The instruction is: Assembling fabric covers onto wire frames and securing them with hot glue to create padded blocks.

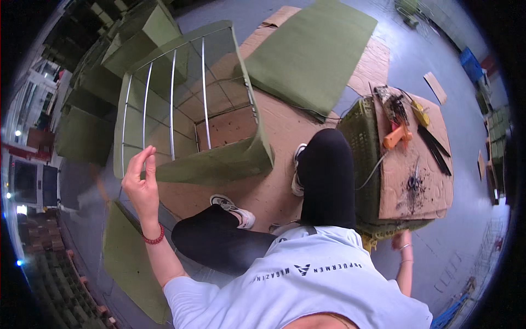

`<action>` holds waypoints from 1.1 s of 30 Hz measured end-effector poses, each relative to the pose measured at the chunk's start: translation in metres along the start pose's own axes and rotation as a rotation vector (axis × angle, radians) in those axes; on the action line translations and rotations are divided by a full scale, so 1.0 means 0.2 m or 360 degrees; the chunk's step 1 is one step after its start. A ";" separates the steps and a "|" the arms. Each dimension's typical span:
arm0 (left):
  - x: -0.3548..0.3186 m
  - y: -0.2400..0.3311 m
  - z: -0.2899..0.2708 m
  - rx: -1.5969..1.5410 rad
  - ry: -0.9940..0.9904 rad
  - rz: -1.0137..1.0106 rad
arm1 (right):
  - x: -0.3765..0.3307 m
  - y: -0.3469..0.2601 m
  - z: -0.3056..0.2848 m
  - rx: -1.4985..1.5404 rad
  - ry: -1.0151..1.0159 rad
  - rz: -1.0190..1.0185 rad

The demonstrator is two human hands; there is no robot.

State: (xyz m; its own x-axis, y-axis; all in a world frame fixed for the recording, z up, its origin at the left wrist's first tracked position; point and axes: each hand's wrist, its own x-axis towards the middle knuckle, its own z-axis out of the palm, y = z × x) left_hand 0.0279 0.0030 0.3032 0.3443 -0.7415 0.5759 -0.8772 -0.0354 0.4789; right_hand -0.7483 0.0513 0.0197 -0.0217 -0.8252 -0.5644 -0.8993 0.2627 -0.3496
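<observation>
Green felt covers most of a wire frame (186,104) standing on cardboard sheets (274,137) on the floor, just ahead of the seated person's knees. The left hand (141,183) is raised at the frame's near left corner, thumb and fingers pinched lightly at the felt's edge (164,164), holding nothing else. The right hand (402,241) hangs low beside a green crate (361,142) at the right; whether it grips anything cannot be told. A cardboard board (416,159) on the crate carries an orange glue gun (397,137) and dark strips. A loose felt sheet (309,49) lies far behind. To do this well, I judge the felt should be pulled taut along the wire before pressing, keeping the edge straight and wrinkle-free.
</observation>
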 end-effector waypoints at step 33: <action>-0.47 0.63 0.82 -0.0425 -0.0066 0.0836 | 0.27 -2.51 -0.29 0.0603 0.0521 -0.2377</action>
State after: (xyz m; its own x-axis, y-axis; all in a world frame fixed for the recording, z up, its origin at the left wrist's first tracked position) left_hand -0.1693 -0.0419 0.2004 -0.1313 -0.6399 0.7571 -0.8100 0.5096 0.2902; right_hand -0.3228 -0.1537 0.2074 0.6157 -0.4984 0.6103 -0.0379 -0.7923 -0.6089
